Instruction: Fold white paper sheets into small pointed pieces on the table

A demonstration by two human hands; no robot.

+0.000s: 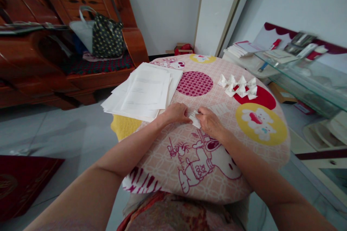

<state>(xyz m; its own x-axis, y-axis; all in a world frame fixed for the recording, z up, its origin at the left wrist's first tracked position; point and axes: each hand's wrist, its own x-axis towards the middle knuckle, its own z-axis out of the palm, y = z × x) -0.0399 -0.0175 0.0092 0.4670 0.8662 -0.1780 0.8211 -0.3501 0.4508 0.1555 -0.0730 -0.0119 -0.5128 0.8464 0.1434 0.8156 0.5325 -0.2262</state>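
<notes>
A small piece of folded white paper (195,119) with faint print lies at the middle of the patterned tablecloth (168,173). My left hand (176,113) has its fingers curled together at the paper's left edge. From the right, my right hand (209,121) grips the same piece between thumb and fingers. Just beyond my left hand is a stack of white printed sheets (148,88), loosely fanned. Several folded paper shapes (242,91) with pointed tips stand in two rows on the far right of the table.
A glass shelf (303,79) with metal containers stands close by the table's right side. More papers (240,48) lie at the back right. To the left is a wooden bench (108,81) bearing a dark patterned bag (107,38). A tall white cabinet (213,11) rises behind.
</notes>
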